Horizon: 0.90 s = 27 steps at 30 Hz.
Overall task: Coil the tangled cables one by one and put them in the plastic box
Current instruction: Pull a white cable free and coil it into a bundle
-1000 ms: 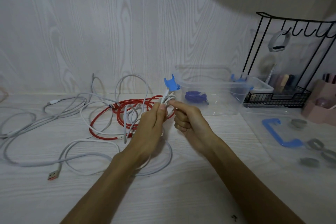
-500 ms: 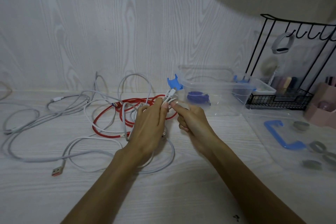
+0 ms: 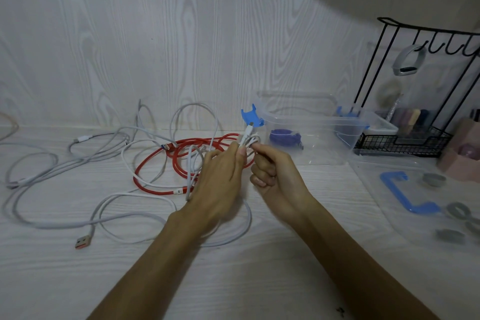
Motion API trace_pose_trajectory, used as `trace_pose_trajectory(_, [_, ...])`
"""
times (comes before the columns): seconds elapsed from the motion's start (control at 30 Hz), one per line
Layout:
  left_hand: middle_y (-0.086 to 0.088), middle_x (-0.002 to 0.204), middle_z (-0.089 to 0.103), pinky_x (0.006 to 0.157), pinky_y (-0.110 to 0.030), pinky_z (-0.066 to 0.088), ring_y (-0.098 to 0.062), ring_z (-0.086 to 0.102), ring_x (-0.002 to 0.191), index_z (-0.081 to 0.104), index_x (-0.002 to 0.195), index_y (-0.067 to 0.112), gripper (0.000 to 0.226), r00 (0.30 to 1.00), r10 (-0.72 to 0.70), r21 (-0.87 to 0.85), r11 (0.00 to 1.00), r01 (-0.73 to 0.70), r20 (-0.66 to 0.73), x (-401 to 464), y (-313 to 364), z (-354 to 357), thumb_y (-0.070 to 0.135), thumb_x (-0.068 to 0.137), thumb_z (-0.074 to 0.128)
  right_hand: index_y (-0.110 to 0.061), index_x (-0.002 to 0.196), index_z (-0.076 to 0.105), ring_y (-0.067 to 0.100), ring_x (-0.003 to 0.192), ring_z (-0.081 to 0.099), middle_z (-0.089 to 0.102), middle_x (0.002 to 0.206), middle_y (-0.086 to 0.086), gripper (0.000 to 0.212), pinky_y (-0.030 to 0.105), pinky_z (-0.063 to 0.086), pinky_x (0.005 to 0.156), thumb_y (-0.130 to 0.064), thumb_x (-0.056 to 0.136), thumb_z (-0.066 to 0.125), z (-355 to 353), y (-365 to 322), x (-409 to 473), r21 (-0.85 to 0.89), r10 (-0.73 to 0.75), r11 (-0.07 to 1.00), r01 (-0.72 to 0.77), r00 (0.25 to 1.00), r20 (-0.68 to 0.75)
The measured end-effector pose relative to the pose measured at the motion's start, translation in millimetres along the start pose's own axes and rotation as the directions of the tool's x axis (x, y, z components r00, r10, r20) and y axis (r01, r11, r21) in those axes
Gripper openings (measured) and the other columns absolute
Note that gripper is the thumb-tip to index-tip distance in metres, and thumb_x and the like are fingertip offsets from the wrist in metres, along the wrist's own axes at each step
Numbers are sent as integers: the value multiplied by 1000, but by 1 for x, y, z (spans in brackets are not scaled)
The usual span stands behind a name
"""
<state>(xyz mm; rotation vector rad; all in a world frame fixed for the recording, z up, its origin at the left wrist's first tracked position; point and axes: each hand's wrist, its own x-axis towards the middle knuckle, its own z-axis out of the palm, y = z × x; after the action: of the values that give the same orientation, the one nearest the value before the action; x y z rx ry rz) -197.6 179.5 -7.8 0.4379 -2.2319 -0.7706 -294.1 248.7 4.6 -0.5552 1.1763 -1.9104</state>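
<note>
Starting at the left, loose grey cables [image 3: 39, 163] were spread in wide loops over the pale wood-grain tabletop [image 3: 233, 280], and an orange-tipped USB plug [image 3: 83, 241] was seen lying at the end of one of them, near the front. Further in, a red cable [image 3: 181, 158] was found in overlapping rings, tangled with white strands that crossed over it. In the middle, the left hand [image 3: 220, 176] was closed around a white cable [image 3: 248, 141], a small bunch of its loops being pinched between thumb and fingers, with the plug end sticking up above the fingertips. The right hand [image 3: 275, 176] was held just beside it, curled, its thumb and forefinger pinched on the same white bundle, so that the two hands were nearly touching. Behind them and slightly to the right, the clear plastic box [image 3: 324, 138] was stood open, with a coiled purple cable [image 3: 284, 136] already laid inside and blue latches at its ends. Further right, the transparent lid [image 3: 376, 189] with a blue handle [image 3: 405, 195] was laid flat, and a black wire rack [image 3: 415, 138] was placed at the back.
</note>
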Motion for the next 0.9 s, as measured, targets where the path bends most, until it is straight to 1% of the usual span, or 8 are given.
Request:
trace_pose_trajectory(0.13, [13,74,51,84,-6,24,21,39,85,49,108,24,31,999,47,-23,999,-47,23,-4,2,-3,29,104,19,-17,53,51,6,38,18,25,44,-5,42,21,17,42,-12,94,40,2,-4,-2,-14,10,1000,-9,997,72])
trace_pose_trajectory(0.2, [10,77,52,86,-15,33,7,45,88,50,106,22,32,1000,-15,-82,997,15,7,-2,-1,-1,33,104,19,-17,55,49,6,38,19,26,45,-5,39,20,19,41,-14,93,39,2,-6,-3,-23,14,1000,-12,997,80])
trace_pose_trajectory(0.3, [-1,78,52,82,-41,45,-22,49,86,48,99,19,33,994,-113,-126,986,112,5,1,-4,1,36,103,19,-19,47,47,5,36,20,26,44,-5,48,21,17,42,-14,94,41,4,-6,-2,-120,17,993,-11,999,51])
trace_pose_trajectory(0.47, [3,70,53,89,-28,31,-7,45,72,49,103,17,38,1000,-8,111,994,8,3,0,-6,-2,32,103,14,-21,40,42,6,33,23,30,39,-5,55,20,19,38,-17,94,46,6,-4,-1,-396,-2,918,-6,1000,-20])
trace_pose_trajectory(0.57, [1,68,52,81,-25,28,-6,44,72,50,106,18,38,1000,-6,83,997,7,-18,0,-8,-3,34,103,16,-16,54,47,7,34,26,32,41,-5,41,19,23,37,-21,94,50,1,-15,0,-496,47,868,-31,999,19])
trace_pose_trajectory(0.67, [3,81,62,74,-24,42,-10,55,81,58,104,19,37,998,-68,-214,975,67,1,3,-6,-5,34,104,24,-16,96,68,6,43,47,52,52,-4,11,17,42,46,-22,87,66,-12,-39,-6,-755,1,649,97,992,128])
trace_pose_trajectory(0.77, [13,75,57,68,-13,40,2,51,69,57,88,15,35,995,-72,-406,909,96,73,7,-3,-7,28,104,29,-23,116,55,11,78,70,72,88,-5,53,19,55,71,-13,71,80,-29,-58,-10,-792,38,573,211,959,282])
trace_pose_trajectory(0.9, [20,52,43,55,-7,34,4,39,51,44,72,17,36,976,-83,-447,879,167,201,10,-6,-11,26,104,29,-30,127,50,10,95,68,66,112,-6,70,22,53,87,-6,69,81,-30,-58,-13,-817,52,444,368,900,434])
